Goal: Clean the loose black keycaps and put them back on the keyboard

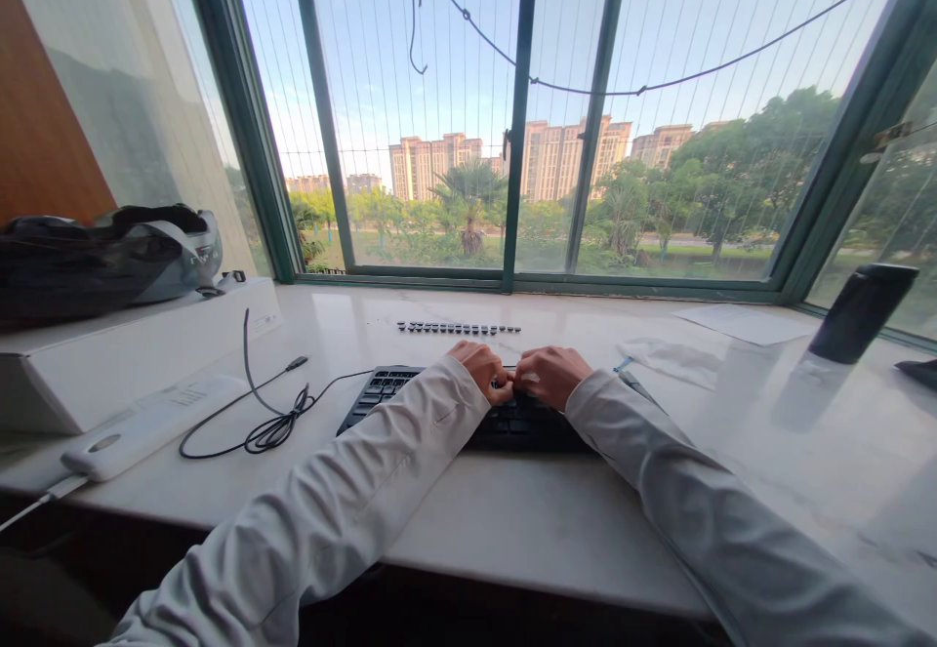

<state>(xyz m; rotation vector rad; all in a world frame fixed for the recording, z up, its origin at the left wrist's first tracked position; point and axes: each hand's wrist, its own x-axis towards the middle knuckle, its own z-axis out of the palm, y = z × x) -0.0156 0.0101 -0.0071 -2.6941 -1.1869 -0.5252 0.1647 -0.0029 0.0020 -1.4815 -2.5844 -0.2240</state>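
A black keyboard (381,388) lies on the white stone sill, partly covered by my forearms and hands. My left hand (479,372) is over its upper middle, fingers curled in and pressed together. Right beside it, my right hand (552,374) is bent down with its fingertips closed close to the left ones. Whatever the fingertips pinch is hidden or too small to make out. Behind the keyboard, several loose black keycaps (458,329) lie in rows.
A coiled black cable (282,432) runs left from the keyboard. Farther left are a white power strip (146,427) and a white box (80,364) bearing a dark bag (109,257). At right are a clear plastic bag (673,359), paper (743,323) and a black cylinder (860,315).
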